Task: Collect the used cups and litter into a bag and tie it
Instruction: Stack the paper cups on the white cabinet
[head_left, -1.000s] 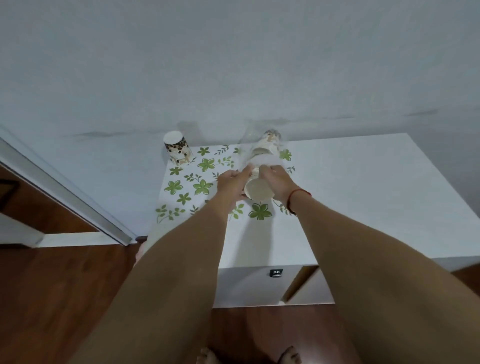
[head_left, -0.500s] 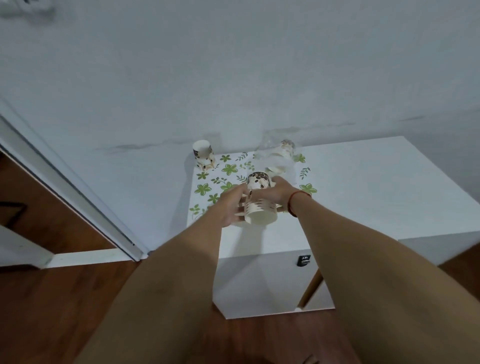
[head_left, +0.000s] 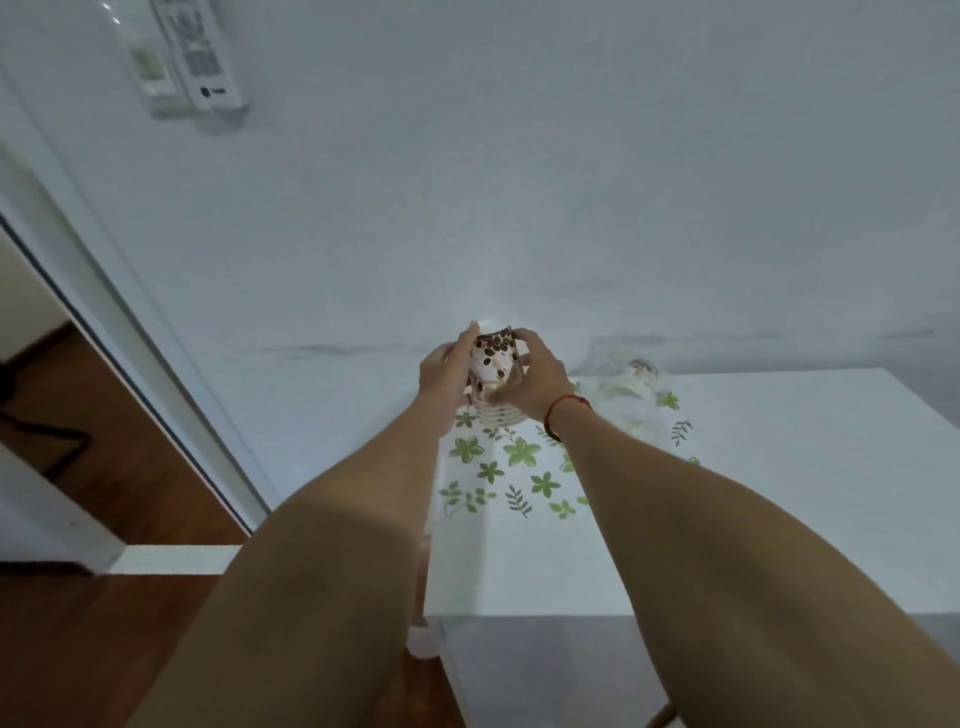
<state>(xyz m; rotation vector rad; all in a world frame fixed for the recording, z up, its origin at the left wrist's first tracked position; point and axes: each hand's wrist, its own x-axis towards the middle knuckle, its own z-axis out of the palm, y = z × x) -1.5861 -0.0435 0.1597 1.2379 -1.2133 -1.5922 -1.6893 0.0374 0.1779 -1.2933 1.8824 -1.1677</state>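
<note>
Two hands engaged: left hand (head_left: 445, 375) and right hand (head_left: 531, 385), fingers (head_left: 466, 344) curled round cup stack (head_left: 493, 364), rims down at far-left bench (head_left: 779, 467) corner. Likely steadying the nesting. Clear bag (head_left: 621, 402) near on right.

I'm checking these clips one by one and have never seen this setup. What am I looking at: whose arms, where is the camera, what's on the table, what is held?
There is no machine here: a person wears one wide-angle camera on the head, looking forward and down, so the two bare arms are their own. The left hand and right hand together hold a stack of paper cups printed with coffee beans, over the far left corner of a white table. A green leaf-patterned mat covers that end. To the right of the hands lies a clear plastic bag with what looks like more cups inside. A red string circles the right wrist. Two remote controls hang on the wall.
</note>
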